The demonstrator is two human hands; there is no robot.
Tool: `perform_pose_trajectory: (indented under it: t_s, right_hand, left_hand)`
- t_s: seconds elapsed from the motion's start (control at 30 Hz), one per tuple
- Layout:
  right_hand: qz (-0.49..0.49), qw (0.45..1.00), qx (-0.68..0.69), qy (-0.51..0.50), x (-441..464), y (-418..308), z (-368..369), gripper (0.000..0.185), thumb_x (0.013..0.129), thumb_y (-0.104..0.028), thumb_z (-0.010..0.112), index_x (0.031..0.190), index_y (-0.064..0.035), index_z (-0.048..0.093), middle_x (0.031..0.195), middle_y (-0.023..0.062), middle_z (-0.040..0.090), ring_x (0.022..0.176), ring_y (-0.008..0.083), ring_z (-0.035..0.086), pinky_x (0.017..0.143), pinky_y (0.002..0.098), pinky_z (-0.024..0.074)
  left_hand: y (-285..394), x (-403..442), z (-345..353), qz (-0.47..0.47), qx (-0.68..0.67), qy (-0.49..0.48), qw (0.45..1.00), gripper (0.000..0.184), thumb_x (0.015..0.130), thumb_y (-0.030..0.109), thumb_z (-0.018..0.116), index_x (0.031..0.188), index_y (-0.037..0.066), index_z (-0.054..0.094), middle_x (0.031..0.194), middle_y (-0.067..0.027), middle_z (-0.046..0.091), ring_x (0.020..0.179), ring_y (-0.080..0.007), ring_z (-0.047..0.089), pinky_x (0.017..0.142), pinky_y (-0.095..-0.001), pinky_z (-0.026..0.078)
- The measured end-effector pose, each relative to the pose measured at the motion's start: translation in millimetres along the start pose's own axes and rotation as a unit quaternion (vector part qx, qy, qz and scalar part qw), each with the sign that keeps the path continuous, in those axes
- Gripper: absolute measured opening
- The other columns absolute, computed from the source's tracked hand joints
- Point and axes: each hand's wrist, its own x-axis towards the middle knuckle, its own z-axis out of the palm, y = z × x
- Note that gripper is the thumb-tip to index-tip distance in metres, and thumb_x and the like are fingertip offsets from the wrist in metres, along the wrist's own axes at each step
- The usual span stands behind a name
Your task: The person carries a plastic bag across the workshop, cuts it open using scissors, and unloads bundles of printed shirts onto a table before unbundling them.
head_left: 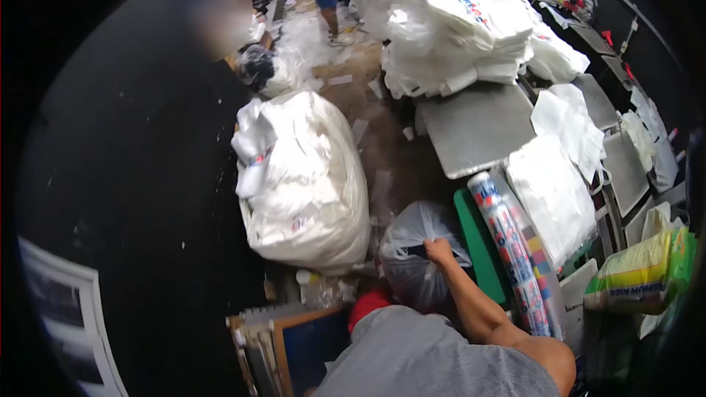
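From my remote view, the bare right hand [439, 251] is closed, fingers curled around the gathered top of a rounded, translucent plastic bag [415, 279], low and just right of centre in the frame. The left hand is out of view, so I cannot tell its state. To hold this well, I'd judge the fist should take in the whole bunched neck, since thin film could stretch or tear from one fold. I'd also mind the upright green flat panel [479, 246] just right of the bag, with a blue-and-red printed roll [507, 250] leaning beside it. A bulky white sack [323, 191] sits left of centre. Pale scraps litter the brown floor [371, 114] at upper centre. A heap of white printed bags [456, 29] rises at upper right above a grey flat board [478, 132], and a black wall [147, 176] fills the left
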Motion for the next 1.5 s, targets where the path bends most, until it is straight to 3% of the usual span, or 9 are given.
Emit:
perform_pose_trajectory:
  t_s: [0.2, 0.4, 0.67, 1.03, 1.23, 1.3, 1.37, 1.43, 1.5]
  right_hand:
    - [0.054, 0.998, -0.016, 0.020, 100.0, -68.6, 8.4, 0.049, 0.075, -0.037, 0.057, 0.083, 0.0104, 0.065, 0.085, 0.0321, 0.064, 0.084, 0.0411, 0.066, 0.075, 0.0441, 0.0496]
    - [0.071, 0.995, 0.070, -0.001, 156.7, -157.9, 2.1, 0.048, 0.075, -0.036, 0.057, 0.083, 0.0110, 0.064, 0.088, 0.0336, 0.064, 0.087, 0.0444, 0.065, 0.078, 0.0446, 0.0493]
    - [-0.009, 0.990, 0.128, -0.055, 249.2, -232.5, -25.6, 0.049, 0.078, -0.038, 0.057, 0.081, 0.0102, 0.064, 0.084, 0.0339, 0.063, 0.086, 0.0449, 0.065, 0.077, 0.0463, 0.0491]
    - [-0.111, 0.978, 0.107, -0.141, 379.7, -305.2, 3.9, 0.043, 0.079, -0.035, 0.060, 0.079, 0.0078, 0.064, 0.075, 0.0255, 0.065, 0.070, 0.0322, 0.065, 0.068, 0.0424, 0.0498]
    - [-0.118, 0.972, 0.056, -0.195, 428.2, -317.8, 12.6, 0.047, 0.079, -0.035, 0.057, 0.089, 0.0096, 0.065, 0.091, 0.0326, 0.064, 0.093, 0.0445, 0.064, 0.083, 0.0464, 0.0484]
    - [-0.168, 0.972, 0.040, -0.161, 449.6, -328.3, 23.5, 0.044, 0.079, -0.036, 0.058, 0.076, 0.0070, 0.065, 0.074, 0.0250, 0.065, 0.072, 0.0379, 0.066, 0.068, 0.0446, 0.0503]
    - [-0.154, 0.972, 0.029, -0.174, 467.8, -336.1, 29.8, 0.047, 0.080, -0.038, 0.056, 0.081, 0.0081, 0.065, 0.081, 0.0279, 0.065, 0.080, 0.0416, 0.065, 0.074, 0.0461, 0.0500]
    - [-0.166, 0.972, -0.013, -0.167, 483.1, -334.0, 43.3, 0.048, 0.081, -0.038, 0.055, 0.087, 0.0089, 0.065, 0.089, 0.0313, 0.064, 0.089, 0.0456, 0.063, 0.080, 0.0475, 0.0486]
    - [-0.209, 0.956, -0.066, -0.197, 485.3, -340.7, 43.7, 0.037, 0.083, -0.031, 0.053, 0.088, 0.0035, 0.064, 0.089, 0.0300, 0.064, 0.088, 0.0453, 0.063, 0.080, 0.0505, 0.0486]
  left_hand:
    - [89.7, 242.7, -44.9, 0.160, 0.011, -0.066, 0.985, 0.030, 0.084, 0.032, 0.063, 0.094, 0.004, 0.068, 0.082, -0.0138, 0.069, 0.079, -0.0254, 0.067, 0.073, -0.0351, 0.052]
    - [532.6, 280.1, -49.1, 0.416, -0.051, -0.113, 0.901, 0.032, 0.094, 0.033, 0.056, 0.104, 0.004, 0.066, 0.097, -0.0146, 0.069, 0.094, -0.0269, 0.066, 0.083, -0.0354, 0.050]
    - [701.9, 353.3, -56.4, 0.360, -0.043, 0.028, 0.932, 0.049, 0.081, 0.034, 0.072, 0.114, 0.002, 0.057, 0.101, -0.0177, 0.068, 0.097, -0.0299, 0.066, 0.086, -0.0379, 0.050]
    - [687.6, 404.7, -147.5, 0.221, -0.113, 0.090, 0.964, 0.050, 0.081, 0.030, 0.070, 0.119, 0.003, 0.052, 0.105, -0.0153, 0.068, 0.099, -0.0261, 0.065, 0.086, -0.0360, 0.050]
    - [588.5, 418.8, -156.7, 0.133, -0.028, 0.117, 0.984, 0.035, 0.084, 0.029, 0.064, 0.108, 0.004, 0.062, 0.096, -0.0188, 0.069, 0.091, -0.0284, 0.068, 0.080, -0.0375, 0.053]
    - [551.2, 433.8, -174.7, 0.403, 0.573, 0.031, 0.713, 0.033, 0.085, 0.033, 0.062, 0.093, 0.001, 0.065, 0.083, -0.0144, 0.068, 0.077, -0.0202, 0.067, 0.071, -0.0374, 0.052]
    - [581.0, 352.2, -195.1, 0.057, 0.091, 0.006, 0.994, 0.033, 0.086, 0.032, 0.057, 0.089, 0.001, 0.066, 0.092, -0.0187, 0.069, 0.078, -0.0288, 0.069, 0.073, -0.0362, 0.054]
    - [569.3, 329.7, -202.0, -0.001, 0.018, -0.013, 1.000, 0.033, 0.083, 0.034, 0.058, 0.085, 0.003, 0.068, 0.092, -0.0182, 0.069, 0.079, -0.0291, 0.068, 0.074, -0.0375, 0.053]
    - [431.9, 451.8, -189.8, 0.158, 0.188, -0.128, 0.961, 0.032, 0.082, 0.036, 0.059, 0.089, 0.005, 0.068, 0.092, -0.0175, 0.069, 0.081, -0.0298, 0.068, 0.075, -0.0387, 0.053]
